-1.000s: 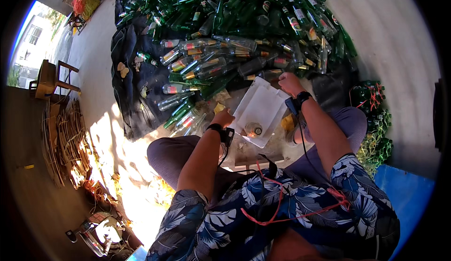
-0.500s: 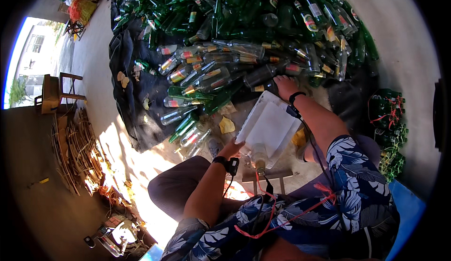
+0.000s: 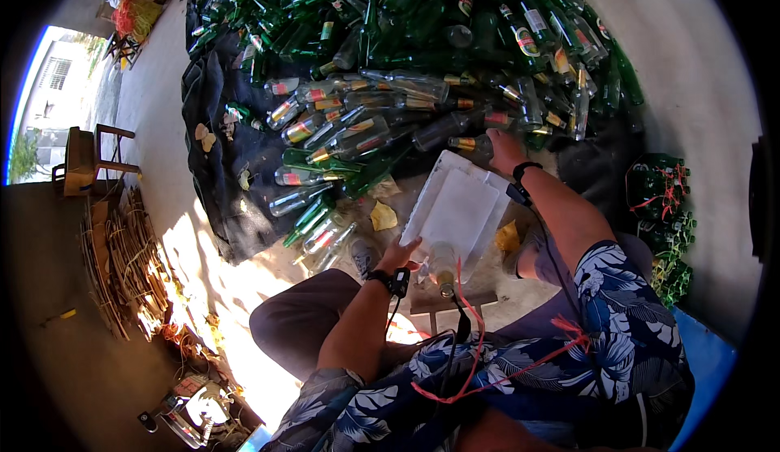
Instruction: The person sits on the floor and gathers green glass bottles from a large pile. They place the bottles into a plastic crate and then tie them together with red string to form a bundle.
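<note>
A shallow white tray [image 3: 463,200] lies tilted in front of me, between my knees. My left hand [image 3: 398,254] grips its near left edge. One clear bottle [image 3: 443,265] rests at the tray's near end, its neck pointing toward me. Beyond the tray's far edge, my right hand [image 3: 505,153] is closed round the right end of a dark glass bottle [image 3: 468,144] with a gold band. That bottle lies on its side at the near border of a big heap of bottles [image 3: 382,98]. My right fingertips are partly hidden.
Green bottles [image 3: 455,36] pile up at the back on black sheeting [image 3: 219,176]. Bundled green bottles tied with red string [image 3: 662,188] stand at right. Flattened cardboard [image 3: 134,257] and a wooden chair [image 3: 85,159] are at left. Yellow leaves [image 3: 383,216] lie near the tray.
My right hand has drawn back slightly from the heap, and more of the dark bottle now shows at its fingers. My left hand stays on the tray. The whole view has shifted a little.
</note>
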The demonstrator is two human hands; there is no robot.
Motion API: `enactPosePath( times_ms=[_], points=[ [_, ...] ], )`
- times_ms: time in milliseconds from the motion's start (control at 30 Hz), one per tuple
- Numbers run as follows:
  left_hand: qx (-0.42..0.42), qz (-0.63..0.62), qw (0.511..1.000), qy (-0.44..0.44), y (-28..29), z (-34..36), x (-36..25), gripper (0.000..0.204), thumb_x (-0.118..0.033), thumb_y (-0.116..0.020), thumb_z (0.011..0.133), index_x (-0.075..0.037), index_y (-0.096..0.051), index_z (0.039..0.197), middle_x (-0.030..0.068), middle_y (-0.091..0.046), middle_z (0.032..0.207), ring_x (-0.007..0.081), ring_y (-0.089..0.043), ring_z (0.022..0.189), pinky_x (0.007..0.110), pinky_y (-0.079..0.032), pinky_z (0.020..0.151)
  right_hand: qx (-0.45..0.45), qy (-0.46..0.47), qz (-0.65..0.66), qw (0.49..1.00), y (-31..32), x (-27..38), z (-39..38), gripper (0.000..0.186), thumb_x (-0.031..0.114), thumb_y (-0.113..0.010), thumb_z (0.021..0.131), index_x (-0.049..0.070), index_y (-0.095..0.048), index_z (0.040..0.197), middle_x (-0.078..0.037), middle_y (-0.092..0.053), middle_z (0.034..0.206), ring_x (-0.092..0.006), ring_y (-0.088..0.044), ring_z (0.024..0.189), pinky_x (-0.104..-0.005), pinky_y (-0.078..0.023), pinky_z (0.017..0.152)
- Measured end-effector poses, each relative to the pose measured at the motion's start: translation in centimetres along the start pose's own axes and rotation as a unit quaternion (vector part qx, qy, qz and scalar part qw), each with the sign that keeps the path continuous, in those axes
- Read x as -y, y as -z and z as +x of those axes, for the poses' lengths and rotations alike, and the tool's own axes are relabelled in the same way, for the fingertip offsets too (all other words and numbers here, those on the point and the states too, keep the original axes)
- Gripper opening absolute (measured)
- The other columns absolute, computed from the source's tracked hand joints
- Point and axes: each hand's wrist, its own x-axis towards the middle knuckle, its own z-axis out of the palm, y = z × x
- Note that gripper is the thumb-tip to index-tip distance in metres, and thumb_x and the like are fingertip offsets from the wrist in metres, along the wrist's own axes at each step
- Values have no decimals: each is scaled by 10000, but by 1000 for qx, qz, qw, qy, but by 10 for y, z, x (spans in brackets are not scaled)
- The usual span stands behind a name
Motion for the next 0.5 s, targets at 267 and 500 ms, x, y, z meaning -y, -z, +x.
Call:
enactPosePath(
  times_ms=[267, 500],
  points=[
    [21, 52, 997, -57, -17, 27, -13, 508, -379, -707, 958, -9, -532, 1260, 159, -667, 879, 254, -707, 583, 345, -599, 502, -79, -52, 19, 995, 78, -9, -16, 662, 120, -788, 700, 89, -503, 1297, -184, -614, 1195, -401, -593, 1135, -477, -521, 934],
    [0, -96, 995, -38, -65, 54, -36, 762, -408, -634, 974, -7, -257, 1500, 262, -641, 1035, 323, -717, 673, 400, -630, 561, -181, -76, 61, 979, 114, -4, -35, 719, 175, -805, 704, 15, -493, 1331, -236, -600, 1265, -428, -583, 1166, -461, -500, 977]
  ],
)
